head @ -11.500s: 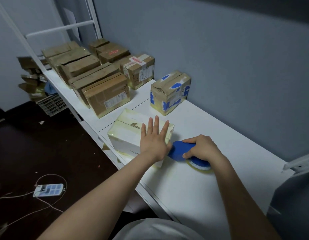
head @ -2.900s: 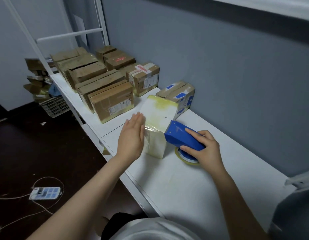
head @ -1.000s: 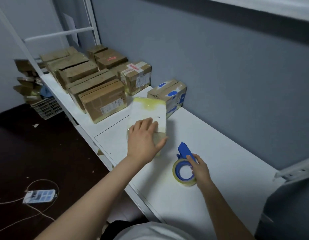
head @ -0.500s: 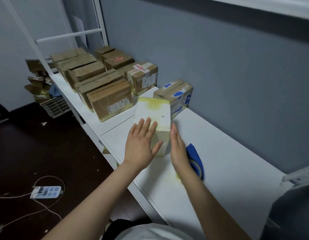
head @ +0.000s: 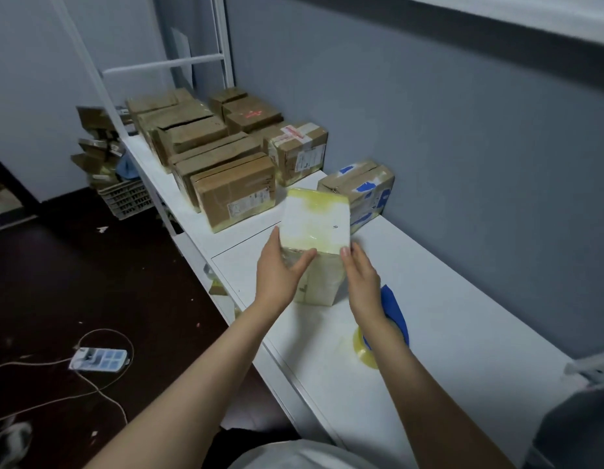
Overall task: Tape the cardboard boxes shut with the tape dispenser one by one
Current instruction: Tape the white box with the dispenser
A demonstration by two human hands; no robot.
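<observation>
A white cardboard box (head: 316, 220) wrapped in yellowish tape stands on end on the white table (head: 463, 333), tilted a little away from me. My left hand (head: 277, 275) grips its left side, thumb across the near face. On the box's right edge my right hand (head: 361, 279) presses with straight fingers. The blue tape dispenser (head: 393, 311) with its yellowish roll lies on the table just behind my right wrist, partly hidden by it; neither hand touches it.
A box with blue tape patches (head: 361, 184) sits close behind the white one. Several brown boxes (head: 236, 191) fill the table's far left end. The grey wall runs along the right. A power strip (head: 99, 359) and cables lie on the dark floor at left.
My right hand let go of the tape dispenser and came to the box's right side. My left hand slid from the near face to the left side.
</observation>
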